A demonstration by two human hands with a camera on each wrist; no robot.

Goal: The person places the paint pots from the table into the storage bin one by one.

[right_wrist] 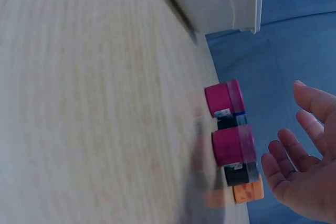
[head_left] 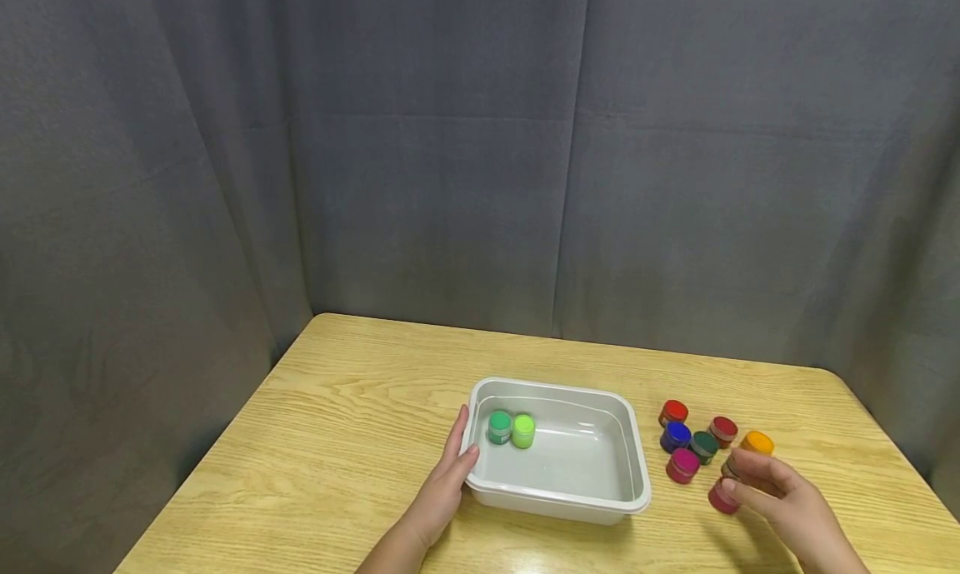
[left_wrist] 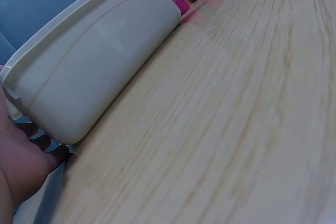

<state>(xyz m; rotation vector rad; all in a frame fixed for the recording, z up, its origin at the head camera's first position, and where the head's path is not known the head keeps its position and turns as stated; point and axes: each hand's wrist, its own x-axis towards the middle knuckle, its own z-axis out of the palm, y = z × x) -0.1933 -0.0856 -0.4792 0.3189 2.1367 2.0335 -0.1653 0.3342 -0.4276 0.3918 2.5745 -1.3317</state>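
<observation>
A white plastic tray (head_left: pixel 555 499) stands on the table, with a green paint jar (head_left: pixel 500 426) and a light green paint jar (head_left: pixel 523 431) by its left wall. My left hand (head_left: pixel 442 489) grips the tray's left side, thumb at the rim and fingers along the outside. To the tray's right my right hand (head_left: pixel 787 503) hovers over a cluster of jars, fingers spread and slightly bent, holding nothing. Nearest to it are a crimson jar (head_left: pixel 722 499) and a dark-lidded jar (right_wrist: pixel 241 174) partly hidden by the fingers in the head view. The right wrist view shows fingers apart from the jars.
Beside these stand a magenta jar (head_left: pixel 683 466), a blue jar (head_left: pixel 676 436), a red jar (head_left: pixel 673 412), a dark green jar (head_left: pixel 704 446), a dark red jar (head_left: pixel 723 431) and an orange jar (head_left: pixel 757 442). Grey curtains (head_left: pixel 450 182) surround the wooden table (head_left: pixel 337 407).
</observation>
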